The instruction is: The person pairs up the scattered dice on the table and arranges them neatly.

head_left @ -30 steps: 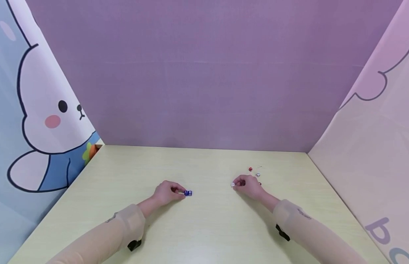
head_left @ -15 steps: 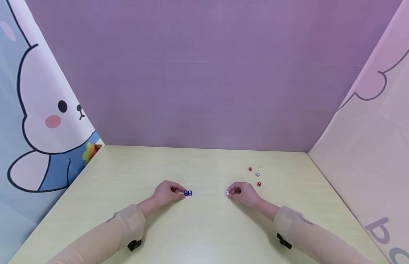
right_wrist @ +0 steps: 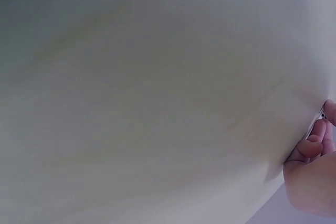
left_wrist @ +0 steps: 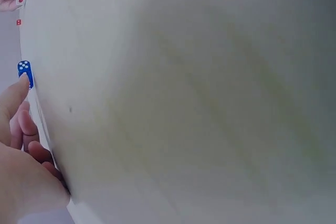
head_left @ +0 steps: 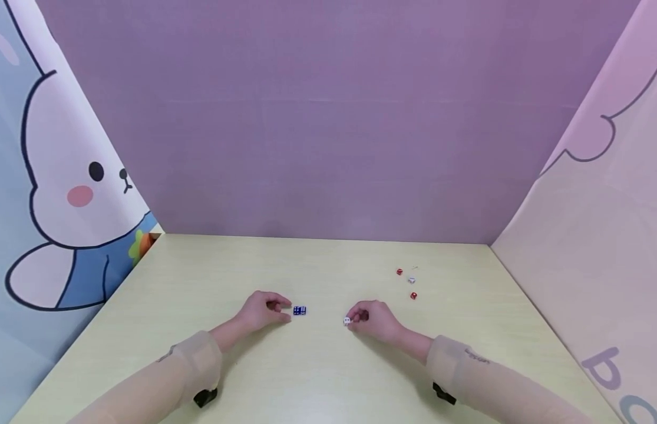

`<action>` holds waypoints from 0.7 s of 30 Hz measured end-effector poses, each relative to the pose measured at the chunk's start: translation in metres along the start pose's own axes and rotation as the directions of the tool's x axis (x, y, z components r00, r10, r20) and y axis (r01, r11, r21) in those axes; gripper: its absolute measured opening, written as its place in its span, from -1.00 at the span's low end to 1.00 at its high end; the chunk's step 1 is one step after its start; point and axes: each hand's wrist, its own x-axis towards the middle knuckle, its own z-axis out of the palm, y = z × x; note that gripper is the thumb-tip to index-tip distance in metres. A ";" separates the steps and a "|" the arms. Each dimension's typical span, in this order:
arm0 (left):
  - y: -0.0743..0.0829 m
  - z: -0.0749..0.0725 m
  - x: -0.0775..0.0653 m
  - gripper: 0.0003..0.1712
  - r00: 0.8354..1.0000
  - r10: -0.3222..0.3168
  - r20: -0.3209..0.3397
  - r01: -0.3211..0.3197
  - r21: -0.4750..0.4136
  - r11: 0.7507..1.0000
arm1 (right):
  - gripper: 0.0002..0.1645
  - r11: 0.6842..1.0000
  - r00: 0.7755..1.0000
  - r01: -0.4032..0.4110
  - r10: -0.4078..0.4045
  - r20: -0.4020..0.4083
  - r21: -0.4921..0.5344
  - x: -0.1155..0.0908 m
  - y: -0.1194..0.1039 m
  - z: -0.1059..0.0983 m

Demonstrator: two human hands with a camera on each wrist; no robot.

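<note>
Two blue dice (head_left: 299,310) with white pips sit side by side on the table, left of centre in the head view. My left hand (head_left: 261,311) is just left of them, its thumb and fingers parted and holding nothing. In the left wrist view, the thumb partly covers the lower end of the blue dice (left_wrist: 24,66). My right hand (head_left: 375,321) pinches a white die (head_left: 346,321) between thumb and fingers, to the right of the blue pair. Only a sliver of that white die (right_wrist: 323,115) shows in the right wrist view.
Beyond my right hand lie a red die (head_left: 399,271), another white die (head_left: 411,280) and a second red die (head_left: 413,295). The pale table (head_left: 328,377) ends at a purple backdrop (head_left: 328,147), with printed cloth on both sides.
My right hand has brought the white die left and nearer to me, towards the blue dice. My left hand has let go of the blue dice and drawn slightly left.
</note>
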 end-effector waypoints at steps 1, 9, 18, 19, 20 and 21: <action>-0.001 -0.001 -0.001 -0.67 1.000 0.005 -0.001 -0.005 -0.001 1.000 | -0.85 1.000 1.000 0.009 -0.009 0.009 0.004 0.000 -0.003 0.002; -0.003 -0.001 -0.012 -0.72 1.000 0.019 0.024 -0.019 -0.017 1.000 | -0.86 0.999 0.998 0.044 -0.043 0.038 -0.010 0.003 -0.021 0.019; 0.000 0.004 -0.017 -0.75 0.999 0.034 0.030 -0.035 0.007 0.999 | -0.85 0.996 0.995 0.083 -0.084 0.060 0.021 0.014 -0.038 0.038; 0.001 0.004 -0.018 -0.75 0.999 0.036 0.035 -0.037 0.011 0.999 | -0.84 0.996 0.995 0.082 -0.083 0.062 0.018 0.015 -0.040 0.040; 0.001 0.004 -0.018 -0.76 0.999 0.038 0.038 -0.039 0.017 0.999 | -0.84 0.997 0.995 0.080 -0.081 0.064 0.017 0.017 -0.043 0.041; 0.001 0.004 -0.018 -0.76 0.998 0.038 0.042 -0.039 0.022 0.999 | -0.84 0.997 0.995 0.076 -0.077 0.065 0.018 0.018 -0.046 0.042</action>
